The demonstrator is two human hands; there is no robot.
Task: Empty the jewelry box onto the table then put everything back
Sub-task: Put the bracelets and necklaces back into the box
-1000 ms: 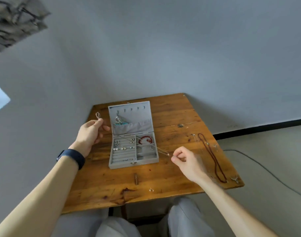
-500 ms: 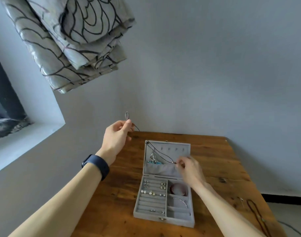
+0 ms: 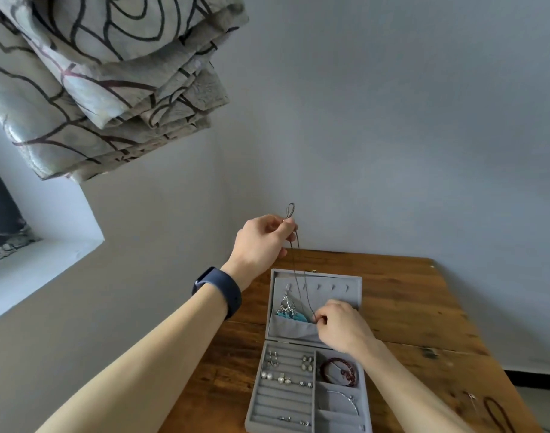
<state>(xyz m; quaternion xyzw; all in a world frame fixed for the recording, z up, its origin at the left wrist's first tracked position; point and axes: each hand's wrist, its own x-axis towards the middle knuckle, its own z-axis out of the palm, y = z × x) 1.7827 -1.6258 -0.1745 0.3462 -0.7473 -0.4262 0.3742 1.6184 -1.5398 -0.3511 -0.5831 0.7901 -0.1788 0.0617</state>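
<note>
Worn wood table; grey velvet box; hands pinch thin cord.

We find no text, label, brand, number or sign that can be read anywhere in this view. The grey jewelry box shows only plain felt on its lid and trays, with no lettering or logo. The dark wristband on the left arm has a blank surface as far as we can tell. The patterned curtain carries only curved dark lines, not writing. The wooden desk and the wall behind it bear no markings we can make out.
</note>
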